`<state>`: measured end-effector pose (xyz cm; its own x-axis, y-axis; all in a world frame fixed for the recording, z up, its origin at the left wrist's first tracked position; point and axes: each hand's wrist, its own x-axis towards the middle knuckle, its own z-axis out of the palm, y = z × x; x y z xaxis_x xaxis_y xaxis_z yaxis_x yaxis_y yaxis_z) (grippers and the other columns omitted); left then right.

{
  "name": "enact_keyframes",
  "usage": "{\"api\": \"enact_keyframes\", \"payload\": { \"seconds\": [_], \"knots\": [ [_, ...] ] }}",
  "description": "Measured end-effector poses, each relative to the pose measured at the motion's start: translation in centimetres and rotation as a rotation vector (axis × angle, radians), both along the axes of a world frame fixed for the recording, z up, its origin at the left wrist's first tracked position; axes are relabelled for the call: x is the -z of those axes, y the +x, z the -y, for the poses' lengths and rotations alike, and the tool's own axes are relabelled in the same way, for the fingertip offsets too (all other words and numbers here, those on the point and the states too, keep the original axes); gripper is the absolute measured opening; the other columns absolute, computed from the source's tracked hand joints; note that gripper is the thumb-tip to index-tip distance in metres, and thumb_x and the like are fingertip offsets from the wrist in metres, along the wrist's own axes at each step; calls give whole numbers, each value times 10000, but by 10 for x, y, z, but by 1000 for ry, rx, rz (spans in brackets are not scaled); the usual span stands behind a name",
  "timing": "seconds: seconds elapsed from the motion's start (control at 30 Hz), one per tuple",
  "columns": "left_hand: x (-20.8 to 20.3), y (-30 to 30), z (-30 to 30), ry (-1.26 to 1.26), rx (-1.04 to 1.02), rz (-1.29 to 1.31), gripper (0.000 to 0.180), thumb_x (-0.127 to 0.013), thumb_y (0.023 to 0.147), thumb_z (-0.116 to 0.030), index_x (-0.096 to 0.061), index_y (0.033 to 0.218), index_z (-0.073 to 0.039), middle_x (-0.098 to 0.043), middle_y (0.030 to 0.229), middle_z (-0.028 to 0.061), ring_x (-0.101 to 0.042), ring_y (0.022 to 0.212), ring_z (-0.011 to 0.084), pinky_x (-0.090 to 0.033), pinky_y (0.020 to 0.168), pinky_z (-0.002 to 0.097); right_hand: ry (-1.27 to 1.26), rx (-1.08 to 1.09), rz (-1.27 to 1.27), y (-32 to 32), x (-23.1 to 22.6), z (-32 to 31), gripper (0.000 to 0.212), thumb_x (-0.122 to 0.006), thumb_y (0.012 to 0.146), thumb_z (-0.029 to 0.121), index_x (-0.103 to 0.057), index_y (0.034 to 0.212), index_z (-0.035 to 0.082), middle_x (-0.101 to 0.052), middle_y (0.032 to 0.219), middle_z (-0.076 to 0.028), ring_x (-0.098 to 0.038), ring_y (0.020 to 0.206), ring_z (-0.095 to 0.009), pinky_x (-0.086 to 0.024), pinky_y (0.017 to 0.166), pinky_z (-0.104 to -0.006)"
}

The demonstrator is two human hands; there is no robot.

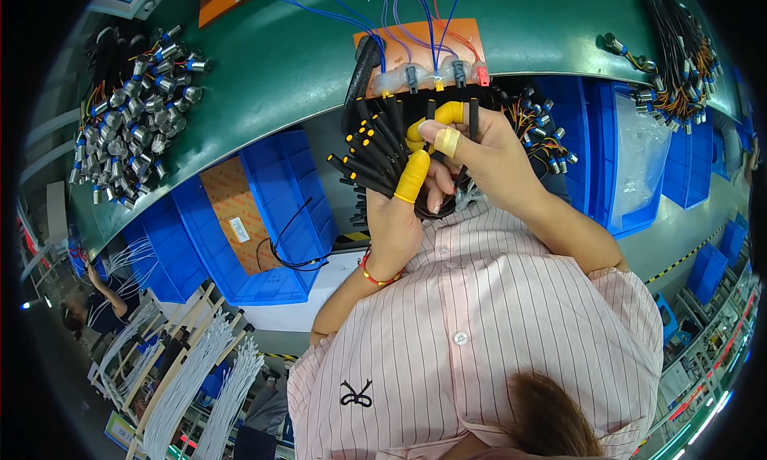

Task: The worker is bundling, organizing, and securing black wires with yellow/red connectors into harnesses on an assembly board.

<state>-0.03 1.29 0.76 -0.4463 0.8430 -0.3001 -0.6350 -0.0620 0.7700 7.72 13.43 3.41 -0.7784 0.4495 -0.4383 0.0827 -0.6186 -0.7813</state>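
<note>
My left hand [395, 224], with a yellow finger cot on its thumb, is closed round a bundle of black cables [375, 152]. Their straight black ends fan out up and left, several showing yellow tips. Close beside it, my right hand [491, 160] wears a yellow finger cot and a strip of tan tape on the thumb. Its finger and thumb pinch at a black cable end [431, 113] from the bundle; the exact grip is partly hidden. Just beyond stands an orange board [471, 38] with a row of sockets [411, 77] wired in blue, purple and red.
The green bench [272, 69] carries a pile of silver-ended cables [140, 113] at the left and another cable bundle [679, 69] at the right. Blue bins [292, 188] sit below its edge. White cables [188, 380] hang on a rack at lower left. A person [112, 296] works at far left.
</note>
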Motion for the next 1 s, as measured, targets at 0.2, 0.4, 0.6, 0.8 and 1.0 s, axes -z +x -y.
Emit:
{"api": "enact_keyframes", "payload": {
  "seconds": [0.2,0.4,0.6,0.8,1.0],
  "knots": [
    [2,-1,-6,-55,-17,75,191,-490,967,-80,-484,1133,14,-569,835,91,-477,596,106,-389,564,238,74,35,50,2,10,-6,269,-591,929,238,-621,896,-27,-547,591,-42,-524,457,-102,-418,448,-234],
    [0,-1,-8,-98,4,115,151,-546,935,-53,-531,1071,12,-578,808,77,-480,600,99,-388,559,233,-66,65,14,6,11,-10,256,-598,918,231,-648,915,-20,-517,616,-7,-474,510,-66,-406,491,-231],
    [-5,-1,-12,-97,10,122,140,-568,922,-48,-541,1045,13,-588,801,86,-477,591,101,-382,549,234,-174,78,-7,6,6,-15,237,-588,910,217,-644,924,-13,-526,656,3,-403,538,-55,-364,508,-225],
    [-9,0,-15,-95,-29,166,180,-585,907,-30,-527,1073,11,-584,797,96,-481,582,106,-378,536,234,-234,124,-59,4,7,-15,211,-602,898,207,-639,896,-1,-542,687,1,-356,551,-53,-302,513,-218],
    [-6,-2,-21,-55,-19,134,184,-579,917,-48,-519,1082,6,-587,807,97,-489,579,101,-379,528,227,-172,57,-76,3,18,-25,238,-580,921,232,-623,911,-2,-555,676,-12,-412,537,-62,-335,508,-211]
  ]
}}
